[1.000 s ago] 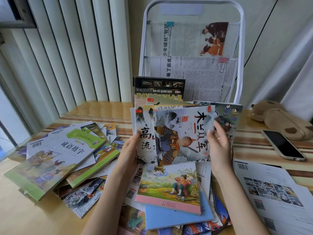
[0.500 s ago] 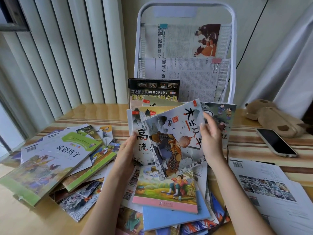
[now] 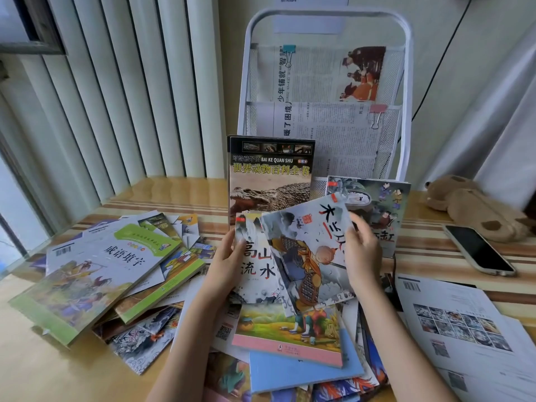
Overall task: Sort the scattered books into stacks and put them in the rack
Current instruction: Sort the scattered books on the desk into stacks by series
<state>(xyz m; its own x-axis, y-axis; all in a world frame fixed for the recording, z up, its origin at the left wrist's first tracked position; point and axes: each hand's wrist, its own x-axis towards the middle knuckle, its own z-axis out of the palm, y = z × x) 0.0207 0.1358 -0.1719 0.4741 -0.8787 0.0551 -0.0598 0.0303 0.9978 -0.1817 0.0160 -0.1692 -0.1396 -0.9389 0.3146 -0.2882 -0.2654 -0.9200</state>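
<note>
Books (image 3: 290, 323) lie scattered across the middle and left portion of the desk (image 3: 179, 195), overlapping in loose piles. The left hand (image 3: 224, 262) grips the left edge of a small fan of thin picture books held above the central pile; its thumb lies on the front cover of the white title book (image 3: 256, 268), the other fingers hidden behind. The right hand (image 3: 361, 256) pinches the right edge of the armoured-figure book (image 3: 307, 256), which sits tilted at the front of the fan, thumb on the cover and fingers behind. A crocodile encyclopedia (image 3: 269, 175) stands upright against the foot of the white wire rack (image 3: 324, 91) at the far edge of the desk; a second picture book (image 3: 377, 204) leans just beside it to the right. The rack's mesh pockets hold clipped newspaper sheets. A large green-bordered book (image 3: 87, 274) tops the heap toward the left edge. A phone (image 3: 478, 249) and a plush toy (image 3: 475, 204) lie near the right edge, with printed sheets (image 3: 452, 317) toward the near right corner
</note>
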